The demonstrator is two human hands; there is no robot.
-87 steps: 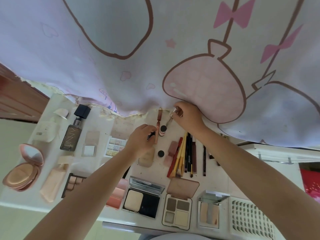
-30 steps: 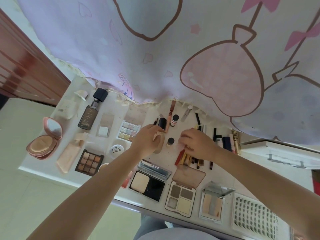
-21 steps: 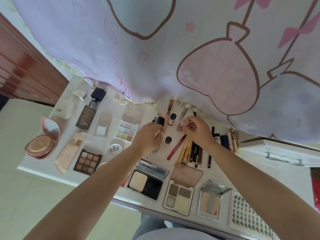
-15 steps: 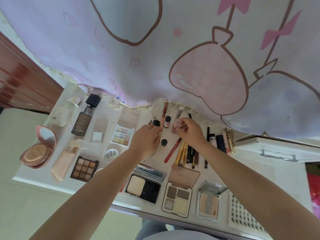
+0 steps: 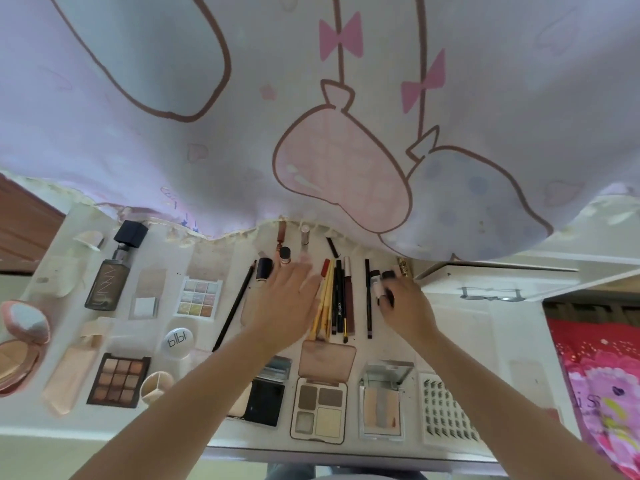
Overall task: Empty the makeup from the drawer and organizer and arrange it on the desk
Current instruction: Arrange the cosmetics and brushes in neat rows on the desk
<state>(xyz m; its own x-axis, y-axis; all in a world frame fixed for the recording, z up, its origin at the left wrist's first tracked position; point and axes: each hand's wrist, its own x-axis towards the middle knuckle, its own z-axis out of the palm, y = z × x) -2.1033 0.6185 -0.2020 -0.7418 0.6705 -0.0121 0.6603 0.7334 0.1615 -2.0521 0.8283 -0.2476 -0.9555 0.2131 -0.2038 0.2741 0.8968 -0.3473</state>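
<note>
Makeup lies in rows on the white desk (image 5: 460, 327). My left hand (image 5: 287, 299) lies flat with straight fingers beside a row of pencils and brushes (image 5: 337, 299), its fingertips near a black-capped tube (image 5: 264, 268) and a small bottle (image 5: 285, 254). My right hand (image 5: 405, 303) curls round small dark-capped tubes (image 5: 376, 284) at the right end of the row. A long black pencil (image 5: 235, 303) lies aslant left of my left hand.
Foundation bottle (image 5: 110, 278), pastel palette (image 5: 198, 297), brown palette (image 5: 119, 379), pink compact (image 5: 20, 344), quad palette (image 5: 320, 407), lash tray (image 5: 446, 414). A printed curtain (image 5: 311, 116) overhangs the desk's far edge. A white unit with a handle (image 5: 485, 282) stands at right.
My right hand has left the middle of the desk and moved right onto the small tubes. My left hand has flattened out next to the pencils.
</note>
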